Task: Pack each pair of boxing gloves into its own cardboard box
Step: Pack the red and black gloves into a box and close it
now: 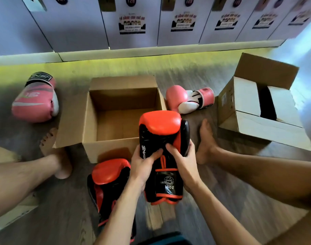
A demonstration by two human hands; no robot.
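Note:
I hold a red and black boxing glove [161,131] upright above the near right corner of an open, empty cardboard box [91,121]. My left hand [142,163] grips its left side and my right hand [181,161] grips its right side, around the palm and wrist. Its partner, a second red and black glove [107,181], lies on the floor just left of my left forearm. One pink glove [35,99] lies far left of the box. Another pink glove [188,99] lies between the box and a second cardboard box [248,101] at the right, whose flaps are partly folded in.
My bare legs and feet [206,142] stretch out on the wooden floor on both sides of the open box. A row of white lockers [133,23] stands along the far wall. A piece of cardboard [13,213] lies under my left leg.

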